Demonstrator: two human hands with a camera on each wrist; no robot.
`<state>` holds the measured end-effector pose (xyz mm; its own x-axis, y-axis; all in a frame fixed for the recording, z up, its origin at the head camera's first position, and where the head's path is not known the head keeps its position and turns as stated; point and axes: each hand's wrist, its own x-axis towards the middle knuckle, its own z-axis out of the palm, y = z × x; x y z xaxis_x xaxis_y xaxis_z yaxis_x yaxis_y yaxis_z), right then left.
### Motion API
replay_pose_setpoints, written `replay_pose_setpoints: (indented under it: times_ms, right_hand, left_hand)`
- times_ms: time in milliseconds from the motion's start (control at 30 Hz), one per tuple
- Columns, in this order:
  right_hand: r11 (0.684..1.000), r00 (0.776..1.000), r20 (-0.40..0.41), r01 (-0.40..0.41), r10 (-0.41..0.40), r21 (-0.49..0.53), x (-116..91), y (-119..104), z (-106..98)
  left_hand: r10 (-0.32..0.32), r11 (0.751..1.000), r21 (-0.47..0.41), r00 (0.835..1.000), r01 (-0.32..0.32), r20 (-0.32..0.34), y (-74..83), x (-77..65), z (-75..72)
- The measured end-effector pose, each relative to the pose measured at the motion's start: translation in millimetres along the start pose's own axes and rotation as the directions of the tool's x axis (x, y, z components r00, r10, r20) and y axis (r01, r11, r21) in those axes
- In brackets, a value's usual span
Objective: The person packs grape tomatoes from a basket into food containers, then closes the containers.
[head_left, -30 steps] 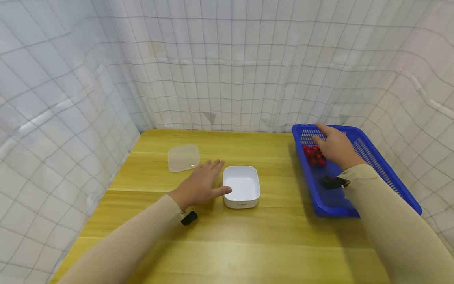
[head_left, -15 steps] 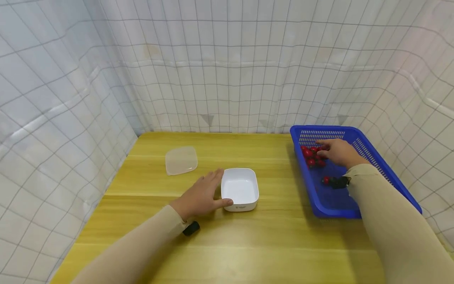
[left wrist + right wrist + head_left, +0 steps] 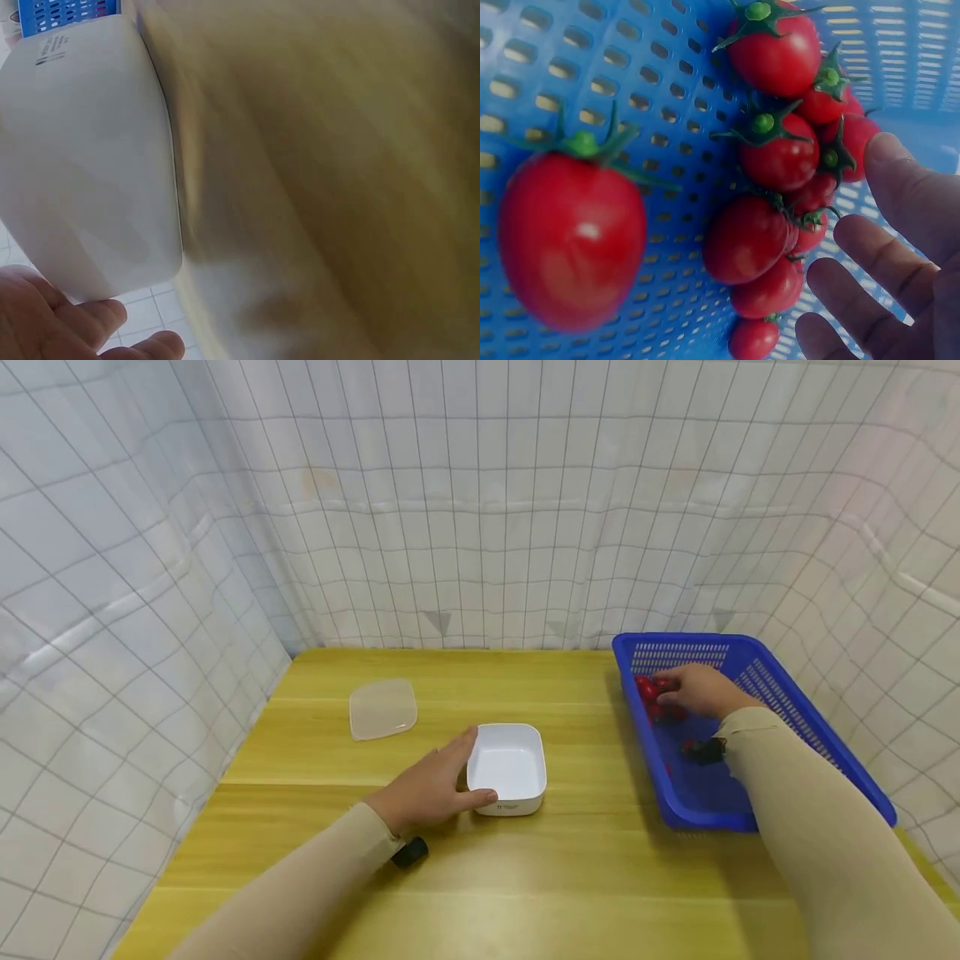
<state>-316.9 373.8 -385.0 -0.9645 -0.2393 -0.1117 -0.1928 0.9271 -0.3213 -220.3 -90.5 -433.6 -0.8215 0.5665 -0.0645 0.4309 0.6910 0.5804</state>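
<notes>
My left hand lies along the left side of a square white container, fingers extended and the thumb over its near edge. In the left wrist view the fingertips are beside the container wall. My right hand is inside a blue basket, over a cluster of red cherry tomatoes at its left side. The right wrist view shows the thumb close against a cherry tomato, with the other fingers spread and fairly straight. One cherry tomato lies apart, nearer that camera.
A translucent lid rests on the wooden table, behind and left of the white container. Grid-patterned curtains hang behind the table and on both sides. The basket's raised rim surrounds the right hand.
My right hand has lowered into the basket, toward the cherry tomatoes, its fingers coming down among them. The left hand stays by the white container, its fingers now closer along the side.
</notes>
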Motion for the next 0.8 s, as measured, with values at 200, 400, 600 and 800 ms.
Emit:
replay_pose_setpoints:
  times_ms: [200, 400, 600, 800]
  right_hand:
    - [0.999, 1.000, -0.007, 0.017, -0.017, -0.033, 7, -2, 3]
    - [1.000, 1.000, 0.019, 0.006, -0.006, -0.011, 10, -3, 6]
    - [0.999, 0.998, 0.056, -0.010, 0.008, 0.037, 12, -3, 10]
    - [0.999, 0.996, 0.083, -0.039, 0.036, 0.037, 16, 0, 13]
  left_hand:
    - [-0.027, 0.995, -0.095, 1.000, 0.028, 0.013, -3.0, 0.5, 5.5]
    - [-0.054, 0.983, -0.173, 0.998, 0.056, 0.016, -2.4, -1.6, 7.9]
    - [-0.070, 0.974, -0.213, 0.997, 0.073, 0.024, -0.1, -2.9, 8.5]
    - [-0.088, 0.978, -0.187, 0.996, 0.092, 0.032, 2.4, -2.4, 7.1]
